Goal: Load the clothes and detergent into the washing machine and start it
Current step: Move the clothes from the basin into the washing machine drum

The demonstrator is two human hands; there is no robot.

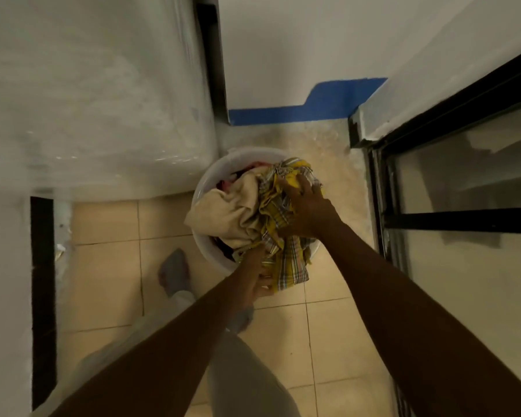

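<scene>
Casing of a large white appliance (97, 100), blurred and glossy, fills the upper left, with a dark gap below it at the far left edge. On the beige tiled floor (109, 266) just right of that stands a foot in a grey sock (175, 270). Next comes a round white basin (206, 182) on the floor, close against the appliance's corner and heaped with laundry: a cream cloth (229, 212) lies over its left side and a yellow plaid cloth (289, 266) spills over its right and near rim. The left hand (257, 275) grips the plaid cloth's lower edge at the near rim, fingers curled into the fabric. The right hand (306, 206), apart from it and farther up, clutches the same cloth on top of the heap. Behind the basin a blue strip (313, 106) runs along the foot of the wall. A black-framed glass door (463, 191) takes up the right side.
</scene>
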